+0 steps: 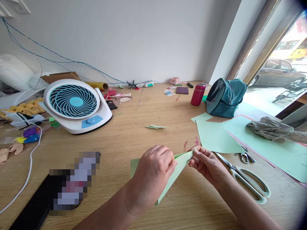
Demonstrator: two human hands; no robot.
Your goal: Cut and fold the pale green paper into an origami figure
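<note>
A sheet of light green paper (176, 175), folded over on itself, is held above the wooden table between both hands. My left hand (155, 169) grips it near the middle, fingers curled over the top and hiding part of the sheet. At the right tip of the fold, my right hand (208, 163) pinches the paper between thumb and fingers. Large scissors (249, 182) with pale handles lie beside my right wrist. Beyond the hands rests a small folded green paper piece (156, 126).
A white fan (76, 105) stands at the left, with a black object (31, 201) and a blurred item in front of it. Green sheets (218, 135), smaller scissors (245, 157), a red flask (198, 95) and a teal bag (226, 99) occupy the right side.
</note>
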